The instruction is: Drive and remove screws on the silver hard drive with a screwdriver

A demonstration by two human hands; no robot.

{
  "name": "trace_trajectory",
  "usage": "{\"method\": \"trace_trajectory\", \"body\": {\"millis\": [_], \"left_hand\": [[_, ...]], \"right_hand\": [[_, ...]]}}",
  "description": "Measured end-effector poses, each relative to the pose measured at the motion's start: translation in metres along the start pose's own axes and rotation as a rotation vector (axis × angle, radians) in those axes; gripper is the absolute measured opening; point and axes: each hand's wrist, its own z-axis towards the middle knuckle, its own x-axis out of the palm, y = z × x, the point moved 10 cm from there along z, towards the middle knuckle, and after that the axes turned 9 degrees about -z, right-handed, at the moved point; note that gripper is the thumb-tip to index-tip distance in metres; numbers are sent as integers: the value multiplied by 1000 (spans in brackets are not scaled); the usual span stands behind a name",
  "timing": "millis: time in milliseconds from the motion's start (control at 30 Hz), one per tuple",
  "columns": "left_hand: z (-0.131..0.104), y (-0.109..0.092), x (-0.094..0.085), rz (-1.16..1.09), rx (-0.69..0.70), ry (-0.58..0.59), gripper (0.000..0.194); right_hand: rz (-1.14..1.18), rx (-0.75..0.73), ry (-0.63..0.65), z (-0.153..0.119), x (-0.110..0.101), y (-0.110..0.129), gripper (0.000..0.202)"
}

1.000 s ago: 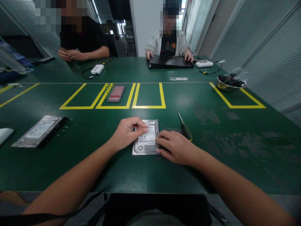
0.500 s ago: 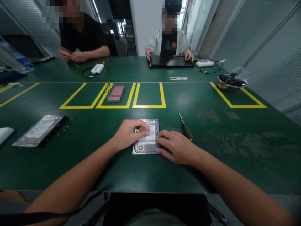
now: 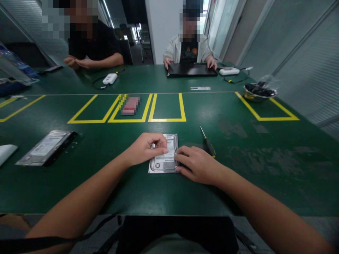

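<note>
A silver hard drive [image 3: 166, 165] with a white label lies flat on the green table in front of me. Over its upper left part, my left hand [image 3: 148, 149] is closed, thumb and curled forefinger brought together above the label. What those fingertips hold, if anything, is too small to make out. My right hand [image 3: 197, 164] rests beside the drive, fingers apart, with fingertips and thumb touching its right edge. Just beyond that hand lies a screwdriver [image 3: 208, 144] with a dark handle, its shaft angled away from me.
Another hard drive [image 3: 46, 148] lies at the left near a white object [image 3: 6, 152]. Yellow tape [image 3: 168, 120] outlines areas farther back; one holds a pinkish item [image 3: 130, 106]. A metal bowl [image 3: 259, 94] stands at the right. Across sit two people, one touching a black panel [image 3: 192, 70].
The view has shifted very slightly. Both hands keep nearly the same place at the hard drive, and the screwdriver has not moved on the table.
</note>
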Motion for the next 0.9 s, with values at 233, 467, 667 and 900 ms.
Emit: {"method": "trace_trajectory", "body": {"millis": [233,467,667,900], "left_hand": [[2,3,-4,2,-11,-44,14],[6,-26,3,297,178,-56,6],[11,-34,9,346,246,-61,3],[26,-20,32,426,184,141,12]], "right_hand": [[-12,-4,-3,0,-1,-1,31],[-54,15,18,-2,-1,-3,32],[-152,105,20,-1,-7,-16,33],[-233,288,-42,-7,-16,-38,29]]}}
